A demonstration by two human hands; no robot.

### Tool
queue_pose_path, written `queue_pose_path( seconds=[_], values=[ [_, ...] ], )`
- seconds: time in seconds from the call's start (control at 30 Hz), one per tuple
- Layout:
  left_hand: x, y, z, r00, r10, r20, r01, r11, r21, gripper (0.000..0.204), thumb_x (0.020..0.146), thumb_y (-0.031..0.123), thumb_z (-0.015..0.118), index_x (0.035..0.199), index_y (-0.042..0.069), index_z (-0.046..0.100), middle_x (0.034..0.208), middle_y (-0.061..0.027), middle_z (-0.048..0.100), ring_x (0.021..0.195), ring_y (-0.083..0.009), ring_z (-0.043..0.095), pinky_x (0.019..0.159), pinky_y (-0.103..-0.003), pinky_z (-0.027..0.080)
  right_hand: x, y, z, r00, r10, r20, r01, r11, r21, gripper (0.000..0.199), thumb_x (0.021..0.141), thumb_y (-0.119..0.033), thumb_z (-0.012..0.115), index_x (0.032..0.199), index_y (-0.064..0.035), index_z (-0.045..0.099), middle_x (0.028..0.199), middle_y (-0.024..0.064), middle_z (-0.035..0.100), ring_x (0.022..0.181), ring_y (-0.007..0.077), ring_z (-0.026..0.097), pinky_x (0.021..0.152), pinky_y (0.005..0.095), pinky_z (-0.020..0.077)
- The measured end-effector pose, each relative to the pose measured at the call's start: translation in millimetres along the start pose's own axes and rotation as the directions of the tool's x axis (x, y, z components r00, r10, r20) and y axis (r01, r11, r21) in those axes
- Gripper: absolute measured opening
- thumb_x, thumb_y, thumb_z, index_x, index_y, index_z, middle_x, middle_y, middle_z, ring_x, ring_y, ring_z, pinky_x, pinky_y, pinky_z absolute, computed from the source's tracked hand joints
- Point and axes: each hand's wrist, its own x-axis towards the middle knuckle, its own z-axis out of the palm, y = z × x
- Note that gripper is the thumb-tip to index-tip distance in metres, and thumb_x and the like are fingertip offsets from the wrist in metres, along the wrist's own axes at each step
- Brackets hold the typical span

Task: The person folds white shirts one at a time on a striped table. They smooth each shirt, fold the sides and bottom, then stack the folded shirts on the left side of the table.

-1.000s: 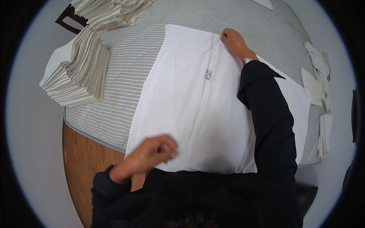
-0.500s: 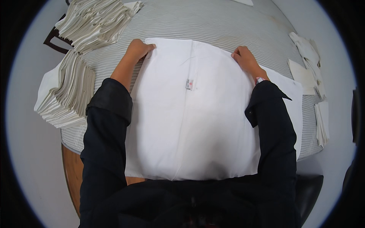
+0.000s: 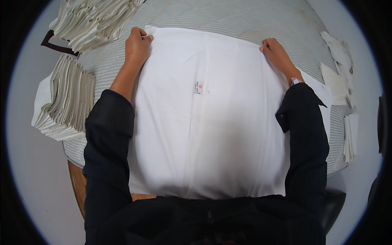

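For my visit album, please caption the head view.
Left hand and right hand hold a white cloth by its far edge.

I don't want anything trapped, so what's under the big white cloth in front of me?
The striped cover shows beyond the far edge of the white cloth and seems to run beneath it. Whatever lies under its middle is covered and can't be seen.

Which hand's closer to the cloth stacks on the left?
Left. The left hand, at the white cloth's corner, is just right of the stacks; the right hand is farther right.
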Motion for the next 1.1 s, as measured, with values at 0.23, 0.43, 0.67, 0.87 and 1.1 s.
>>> queue_pose_path(
  seconds=[0.23, 0.43, 0.67, 0.87, 1.1],
  values=[
    [15.5, -25.3, -3.9, 0.983, 0.183, -0.023, -0.171, 0.949, 0.267, 0.028, 0.095, 0.022, 0.076, 0.104, 0.004, 0.056, 0.094, -0.0229, 0.074, 0.091, -0.0433, 0.071, 0.076, -0.051, 0.054, 36.8, -16.5, 31.6, 0.995, -0.024, -0.093, 0.014, 0.994, -0.112, 0.026, 0.101, -0.022, 0.07, 0.093, 0.0015, 0.061, 0.092, 0.0173, 0.065, 0.083, 0.0287, 0.058, 0.081, 0.0403, 0.0485],
    [16.6, -37.1, 0.6, 0.947, 0.319, -0.031, -0.285, 0.883, 0.372, 0.026, 0.098, 0.025, 0.072, 0.103, 0.005, 0.056, 0.1, -0.0222, 0.073, 0.092, -0.044, 0.07, 0.076, -0.053, 0.054, 37.2, -31.4, 27.2, 0.993, 0.101, -0.06, -0.113, 0.962, -0.25, 0.026, 0.1, -0.023, 0.072, 0.104, 0.0023, 0.066, 0.11, 0.0229, 0.069, 0.1, 0.0356, 0.065, 0.091, 0.0427, 0.0513],
    [-39.8, -17.7, -41.8, 0.909, 0.39, 0.148, -0.416, 0.821, 0.392, 0.05, 0.091, 0.011, 0.073, 0.136, -0.001, 0.056, 0.141, -0.0299, 0.056, 0.123, -0.046, 0.06, 0.105, -0.05, 0.05, -70.4, -102.6, 7.6, 0.976, -0.201, 0.085, 0.218, 0.916, -0.338, 0.054, 0.105, -0.036, 0.065, 0.148, -0.0056, 0.055, 0.155, 0.0217, 0.052, 0.144, 0.0389, 0.051, 0.119, 0.0456, 0.0419],
    [-234.9, 19.0, -115.0, 0.659, 0.568, 0.493, -0.685, 0.723, 0.083, 0.081, 0.097, 0.053, 0.069, 0.158, 0.006, 0.044, 0.166, -0.0203, 0.039, 0.156, -0.0396, 0.032, 0.127, -0.054, 0.029, -242.0, -187.7, 13.7, 0.822, -0.47, 0.32, 0.512, 0.857, -0.058, 0.077, 0.096, -0.041, 0.074, 0.154, 0.0014, 0.046, 0.163, 0.0238, 0.041, 0.155, 0.0398, 0.033, 0.128, 0.052, 0.0254],
    [-287.6, -19.4, -158.4, 0.783, 0.33, 0.527, -0.565, 0.733, 0.379, 0.088, 0.104, 0.067, 0.044, 0.164, 0.004, 0.032, 0.17, -0.0198, 0.03, 0.16, -0.0384, 0.021, 0.13, -0.049, 0.019, -286.5, -176.9, 22.5, 0.861, -0.321, 0.395, 0.426, 0.879, -0.214, 0.083, 0.1, -0.047, 0.066, 0.165, -0.008, 0.032, 0.174, 0.0154, 0.023, 0.162, 0.0351, 0.018, 0.13, 0.0512, 0.016]
  ],
)
